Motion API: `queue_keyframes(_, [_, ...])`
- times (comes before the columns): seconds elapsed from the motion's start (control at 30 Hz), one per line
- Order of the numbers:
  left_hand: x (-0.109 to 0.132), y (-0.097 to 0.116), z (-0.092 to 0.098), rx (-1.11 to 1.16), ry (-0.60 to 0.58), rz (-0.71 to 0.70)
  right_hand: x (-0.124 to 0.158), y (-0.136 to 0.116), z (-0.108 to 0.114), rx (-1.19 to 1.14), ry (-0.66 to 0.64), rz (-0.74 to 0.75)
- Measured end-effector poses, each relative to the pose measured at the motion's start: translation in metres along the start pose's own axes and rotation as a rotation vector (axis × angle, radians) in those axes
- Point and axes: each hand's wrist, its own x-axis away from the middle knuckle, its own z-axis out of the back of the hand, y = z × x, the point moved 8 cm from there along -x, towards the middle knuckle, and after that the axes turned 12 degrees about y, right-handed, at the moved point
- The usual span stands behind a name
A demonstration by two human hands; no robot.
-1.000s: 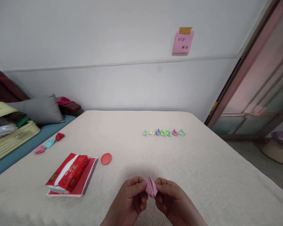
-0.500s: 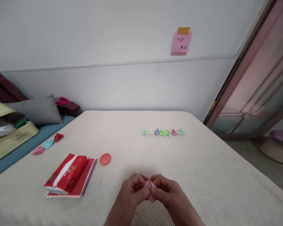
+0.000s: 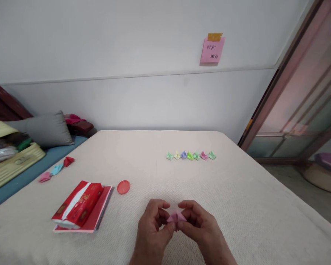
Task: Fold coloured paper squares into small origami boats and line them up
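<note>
Pink folded paper point(image 3: 177, 216) is between your hands at the near middle of the scene. Your left hand point(image 3: 153, 232) pinches its left side between thumb and fingers, and your right hand point(image 3: 204, 227) grips its right side likewise, both index fingers curving over the far side. Whether the paper touches the pale textured cloth point(image 3: 237, 198) below, I cannot tell. Beyond your hands, slightly right, seven small folded papers point(image 3: 190, 156) form a row. To your left lie a red disc point(image 3: 123, 187) and a red packet point(image 3: 81, 202) on stacked sheets point(image 3: 99, 211).
</note>
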Motion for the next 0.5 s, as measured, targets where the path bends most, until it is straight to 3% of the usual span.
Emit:
queue_keyframes(0.27, [0.001,0.012,-0.014,-0.050,-0.180,0.024,0.005,-0.008,-0.005,0.047,-0.051,0.009])
queue_keyframes(0.37, [0.002,0.017,-0.011,-0.072,-0.148,0.024,0.007,-0.006,-0.009,0.032,-0.078,-0.004])
queue_keyframes(0.5, [0.000,0.009,-0.007,-0.020,-0.096,0.080,0.006,-0.007,-0.005,-0.010,-0.019,-0.004])
